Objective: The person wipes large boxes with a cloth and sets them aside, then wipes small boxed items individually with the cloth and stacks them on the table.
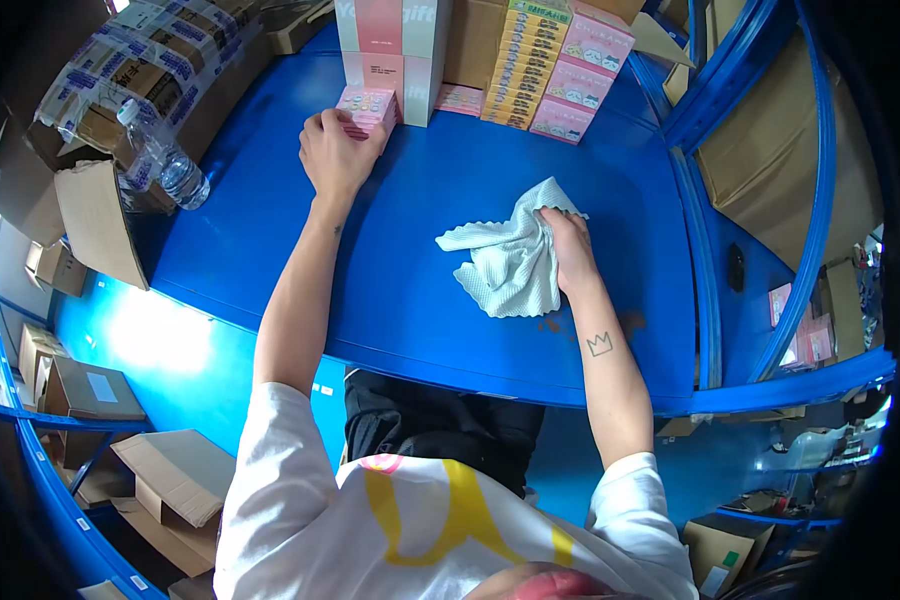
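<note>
My left hand (338,155) is closed around a small pink box (372,103) with little printed figures on its top. That box stands on the blue shelf (400,290), against taller pink-and-grey gift boxes (418,60). Bunched in my right hand (572,250) is a pale, textured cleaning cloth (510,265), its loose end spread to the left over the shelf surface. Brownish stains (552,325) show on the blue surface close to my right wrist.
Behind the cloth stand a stack of yellow boxes (522,70) and stacked pink boxes (575,85). At the left are a water bottle (165,160) and a taped carton (140,75). A blue metal upright (708,270) borders the right side.
</note>
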Demonstrator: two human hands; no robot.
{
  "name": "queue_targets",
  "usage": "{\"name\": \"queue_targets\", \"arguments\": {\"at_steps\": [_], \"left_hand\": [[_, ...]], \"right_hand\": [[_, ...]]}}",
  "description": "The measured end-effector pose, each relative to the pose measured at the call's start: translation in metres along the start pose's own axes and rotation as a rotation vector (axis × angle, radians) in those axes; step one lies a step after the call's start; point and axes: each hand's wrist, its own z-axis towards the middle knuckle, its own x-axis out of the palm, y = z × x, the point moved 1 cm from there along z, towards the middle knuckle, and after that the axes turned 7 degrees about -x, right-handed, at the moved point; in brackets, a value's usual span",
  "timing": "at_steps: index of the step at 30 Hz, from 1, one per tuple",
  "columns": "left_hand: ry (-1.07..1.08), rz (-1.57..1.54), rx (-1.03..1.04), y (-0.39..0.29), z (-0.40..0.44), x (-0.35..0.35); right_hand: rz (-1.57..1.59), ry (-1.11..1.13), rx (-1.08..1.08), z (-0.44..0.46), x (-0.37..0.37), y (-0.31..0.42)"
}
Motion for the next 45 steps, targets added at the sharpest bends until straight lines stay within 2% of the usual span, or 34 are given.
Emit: {"name": "queue_targets", "arguments": {"at_steps": [6, 12, 17, 31, 41, 45], "left_hand": [[0.009, 0.000, 0.014, 0.001, 0.001, -0.001], [0.026, 0.017, 0.047, 0.002, 0.002, -0.002], [0.024, -0.022, 0.039, 0.000, 0.002, -0.003], [0.175, -0.135, -0.015, 0.004, 0.004, -0.004], [0.102, -0.166, 0.072, 0.007, 0.004, 0.004], [0.146, -0.158, 0.047, 0.008, 0.004, 0.004]], "right_hand": [[0.024, -0.031, 0.000, -0.008, 0.006, 0.010], [0.073, 0.047, -0.004, 0.003, -0.004, -0.003], [0.023, -0.037, -0.007, 0.000, 0.002, 0.002], [-0.020, -0.041, -0.010, 0.000, -0.001, -0.001], [-0.034, -0.037, -0.023, 0.001, -0.002, -0.001], [-0.040, -0.041, -0.023, 0.001, -0.003, -0.002]]}}
